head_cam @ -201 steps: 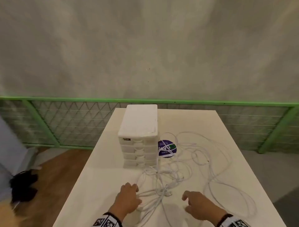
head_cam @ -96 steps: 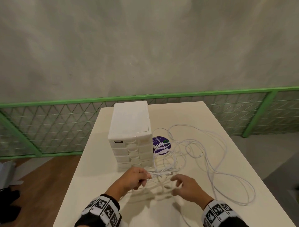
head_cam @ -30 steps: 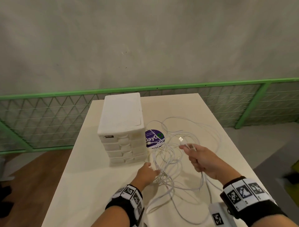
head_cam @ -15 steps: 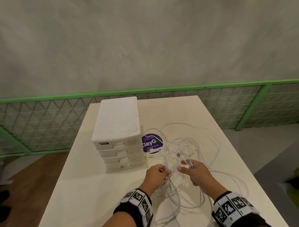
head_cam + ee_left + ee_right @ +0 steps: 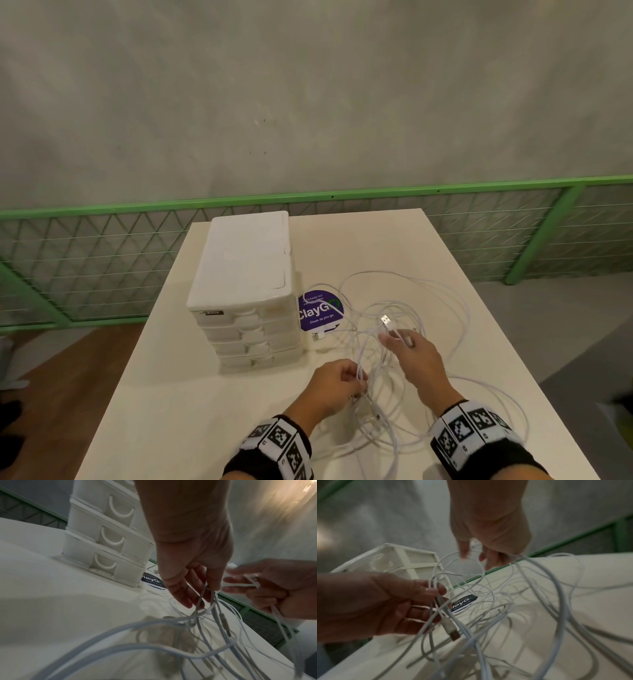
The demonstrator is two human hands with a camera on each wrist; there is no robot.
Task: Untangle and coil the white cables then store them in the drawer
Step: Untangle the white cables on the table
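Untangling in hand, no coil begun: white cables (image 5: 394, 346) sprawled on the table (image 5: 239, 411) right of the closed drawer unit (image 5: 245, 308), left hand (image 5: 334, 385) fingers (image 5: 181, 596) pinching several strands, right hand (image 5: 416, 363) fingers curled round a plug end (image 5: 386, 322). Calling next, probably, for drawing that end clear of the knot. Open room rightward and toward the far edge, though outer loops near the right edge, apt to slip off.
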